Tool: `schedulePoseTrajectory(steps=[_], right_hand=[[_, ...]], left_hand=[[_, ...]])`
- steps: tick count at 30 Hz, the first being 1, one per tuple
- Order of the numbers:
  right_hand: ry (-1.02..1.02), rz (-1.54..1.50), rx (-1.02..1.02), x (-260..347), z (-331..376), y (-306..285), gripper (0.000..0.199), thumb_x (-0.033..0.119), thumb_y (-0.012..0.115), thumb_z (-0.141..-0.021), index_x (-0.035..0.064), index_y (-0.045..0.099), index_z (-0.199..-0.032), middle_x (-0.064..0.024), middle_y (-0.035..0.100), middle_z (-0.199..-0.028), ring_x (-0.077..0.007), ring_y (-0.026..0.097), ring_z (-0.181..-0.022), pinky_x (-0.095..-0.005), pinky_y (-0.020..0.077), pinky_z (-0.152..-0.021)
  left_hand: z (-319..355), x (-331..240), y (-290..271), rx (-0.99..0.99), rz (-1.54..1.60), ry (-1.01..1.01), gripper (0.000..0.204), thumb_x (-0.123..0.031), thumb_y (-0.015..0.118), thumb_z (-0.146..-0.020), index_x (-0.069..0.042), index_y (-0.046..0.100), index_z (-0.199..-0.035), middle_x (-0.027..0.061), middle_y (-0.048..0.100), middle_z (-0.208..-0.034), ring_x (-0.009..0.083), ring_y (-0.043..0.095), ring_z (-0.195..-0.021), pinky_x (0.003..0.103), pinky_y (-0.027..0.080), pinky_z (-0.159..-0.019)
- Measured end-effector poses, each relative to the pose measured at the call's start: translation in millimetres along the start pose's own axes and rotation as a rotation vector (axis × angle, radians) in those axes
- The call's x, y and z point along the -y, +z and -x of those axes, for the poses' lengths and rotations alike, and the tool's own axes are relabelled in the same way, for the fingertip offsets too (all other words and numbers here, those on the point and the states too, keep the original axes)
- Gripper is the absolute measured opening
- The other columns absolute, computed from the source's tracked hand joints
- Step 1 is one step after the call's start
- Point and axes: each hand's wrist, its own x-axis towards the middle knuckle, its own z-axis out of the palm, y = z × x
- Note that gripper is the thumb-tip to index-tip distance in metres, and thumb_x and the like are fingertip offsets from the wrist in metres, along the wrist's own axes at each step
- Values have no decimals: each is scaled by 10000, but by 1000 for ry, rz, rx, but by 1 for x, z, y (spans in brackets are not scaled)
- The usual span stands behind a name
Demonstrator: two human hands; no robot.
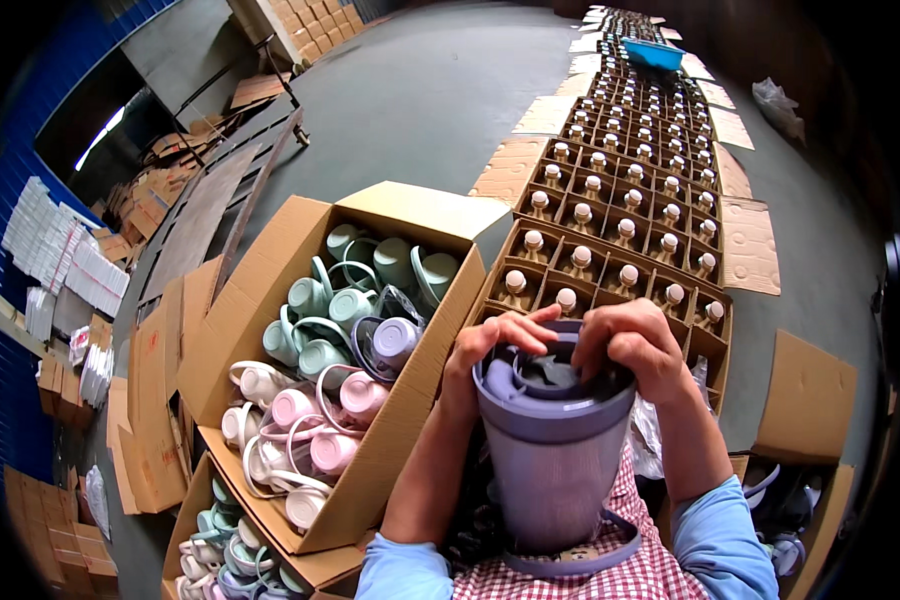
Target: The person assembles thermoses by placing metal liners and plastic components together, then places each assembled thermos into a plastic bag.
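Observation:
A large purple plastic jug [555,460] stands upright close to my body, with its wide mouth facing up. My left hand [480,355] grips the left side of its rim, fingers reaching over the edge. On the other side, my right hand [635,340] curls over the rim with its fingertips down inside the mouth; what they pinch is hidden. A curved purple piece and something dark show within the opening. Below the jug hangs a purple strap [580,565], in front of a red checked apron [640,530].
An open carton [200,370] at left holds green, white, pink and purple lids with loops. Ahead run long rows of divided cartons [515,250] with white-capped bottles. A blue tub [653,54] rests on the far ones. Another open carton [825,545] stands at lower right.

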Motion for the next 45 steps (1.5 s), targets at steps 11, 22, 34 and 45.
schedulePoseTrajectory(steps=[11, 22, 34, 45], right_hand=[[41, 750, -92, 31, -20, 48, 242, 268, 525, -907, 42, 614, -918, -143, 633, -826, -316, 625, -765, -358, 490, -684], [56, -107, -126, -21, -1, 2, 341, 281, 544, -891, -43, 602, -801, -93, 607, -699, -159, 599, -645, -258, 468, -611], [96, -845, -110, -90, -24, 21, 823, 673, 376, -888, -39, 494, -1283, -229, 596, -1194, -270, 575, -1109, -388, 424, -986], [79, -741, -113, -81, -10, 10, 997, 793, 327, -803, -48, 448, -1324, -236, 591, -1191, -322, 482, -1237, -446, 353, -1065]], left_hand=[[-13, 36, -27, 10, 516, -309, 559, -521, 485, -862, 12, 620, -759, 168, 620, -1046, 257, 593, -991, 370, 473, -871], [15, -13, 6, -175, -421, 28, 606, -433, 329, -966, 40, 659, -780, 255, 644, -1026, 356, 535, -1142, 458, 331, -1047], [-7, -69, 82, 55, -1334, 305, 216, -198, 724, -722, -45, 690, -871, 130, 668, -883, 283, 665, -794, 320, 519, -697], [-19, -76, 100, 175, -1332, 273, 224, -207, 736, -703, -31, 685, -832, 126, 656, -813, 284, 659, -774, 348, 528, -676]])
